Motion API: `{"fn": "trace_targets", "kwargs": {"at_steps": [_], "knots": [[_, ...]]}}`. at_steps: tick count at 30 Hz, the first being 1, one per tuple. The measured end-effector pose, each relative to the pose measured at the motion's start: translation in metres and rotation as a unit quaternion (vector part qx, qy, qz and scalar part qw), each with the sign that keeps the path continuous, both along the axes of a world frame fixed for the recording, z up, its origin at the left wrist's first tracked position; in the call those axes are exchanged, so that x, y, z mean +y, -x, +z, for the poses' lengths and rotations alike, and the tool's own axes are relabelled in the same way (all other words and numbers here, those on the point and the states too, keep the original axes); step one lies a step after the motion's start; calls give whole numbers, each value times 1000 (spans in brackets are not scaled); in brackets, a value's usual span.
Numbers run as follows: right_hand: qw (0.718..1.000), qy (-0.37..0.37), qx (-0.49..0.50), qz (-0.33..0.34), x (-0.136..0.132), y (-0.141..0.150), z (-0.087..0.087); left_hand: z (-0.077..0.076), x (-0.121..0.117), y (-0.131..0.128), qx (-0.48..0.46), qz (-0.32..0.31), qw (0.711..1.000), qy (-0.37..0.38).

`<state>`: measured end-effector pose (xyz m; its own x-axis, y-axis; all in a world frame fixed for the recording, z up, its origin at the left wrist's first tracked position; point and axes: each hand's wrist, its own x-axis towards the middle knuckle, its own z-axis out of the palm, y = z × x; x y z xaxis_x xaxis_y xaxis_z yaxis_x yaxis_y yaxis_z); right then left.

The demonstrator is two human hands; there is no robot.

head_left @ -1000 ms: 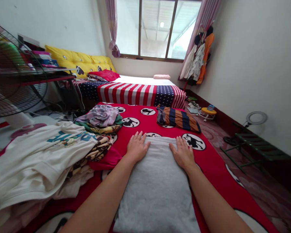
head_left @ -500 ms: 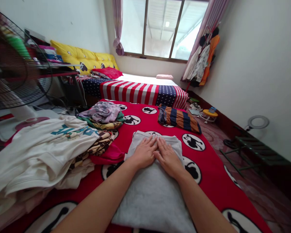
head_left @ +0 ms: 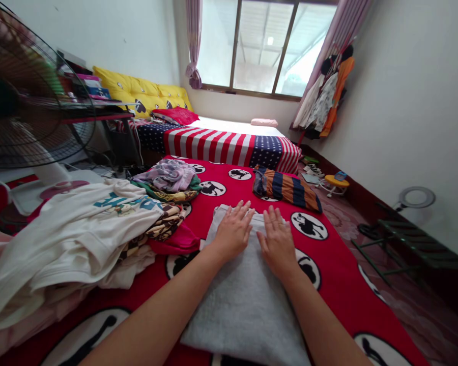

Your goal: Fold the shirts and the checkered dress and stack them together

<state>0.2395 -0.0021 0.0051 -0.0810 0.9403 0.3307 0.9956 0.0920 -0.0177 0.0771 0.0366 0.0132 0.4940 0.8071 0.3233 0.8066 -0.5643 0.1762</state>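
Note:
A grey terry cloth [head_left: 244, 315] lies folded flat on a red blanket [head_left: 332, 269] printed with black cartoon figures in white circles. My left hand [head_left: 234, 231] and my right hand [head_left: 277, 236] rest palm down on its far part, fingers spread. Neither hand grips the cloth. A thin, smoother grey layer shows at the far end, under and between my fingers. My arms hide part of the cloth's sides.
To the left, a white printed T-shirt [head_left: 80, 226] tops a heap of clothes. A striped cushion [head_left: 286, 189] lies ahead. Beyond stands a bed with a flag-patterned cover [head_left: 221, 145]. A fan [head_left: 23, 101] stands far left; a green rack [head_left: 416, 239] stands on the floor right.
Since one second ago, my hands have come inward over the cloth. Since half a second ago, they have moved slightly apart. The view has tilted a little.

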Motion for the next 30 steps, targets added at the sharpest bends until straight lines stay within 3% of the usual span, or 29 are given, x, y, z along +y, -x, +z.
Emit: {"fn": "trace_targets", "kwargs": {"at_steps": [2,3,9,14,18,20,22,25,30], "knots": [[995,61,10,77,1,3,-3,-7,-1,-2,15,-43,998,35],[993,88,17,77,3,0,-5,-11,-1,-1,22,-43,997,52],[979,132,62,-141,12,-37,-15,-21,5,6,27,-36,996,71],[976,140,48,-162,14,-42,-7,-4,3,3,60,-45,990,122],[975,140,-3,-171,0,-19,13,11,-27,-3,61,-4,983,172],[989,86,-11,-121,-22,0,18,7,-52,0,27,-6,989,145],[998,53,1,-12,-51,17,14,-3,-78,15,11,-50,993,106],[984,86,2,159,-93,21,-3,-18,-105,57,23,-111,991,72],[973,125,15,193,-135,-22,-17,-15,-126,124,43,-173,977,117]]}}
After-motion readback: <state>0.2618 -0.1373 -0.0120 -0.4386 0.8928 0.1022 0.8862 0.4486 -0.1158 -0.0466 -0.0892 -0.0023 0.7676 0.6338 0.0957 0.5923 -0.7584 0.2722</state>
